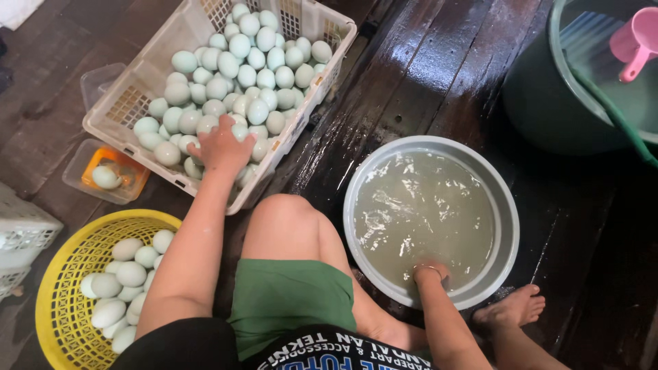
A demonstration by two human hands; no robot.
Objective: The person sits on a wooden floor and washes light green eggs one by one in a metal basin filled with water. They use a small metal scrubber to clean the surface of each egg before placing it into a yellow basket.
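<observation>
The right hand (430, 271) is sinking under cloudy water in the grey basin (504, 205), its fingers blurring out of sight. The left hand (221, 146) is covering several pale eggs (240, 68), while the yellow basket (58, 288) is running off the bottom edge.

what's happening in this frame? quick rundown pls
A person sits on a wet dark wooden floor. Their left hand rests on the pale blue-green eggs piled in a white plastic crate; whether it has closed on one is not clear. Their right hand is dipped in cloudy water in a grey basin. A yellow basket at lower left holds more eggs. A green tub with a pink scoop stands at upper right.
</observation>
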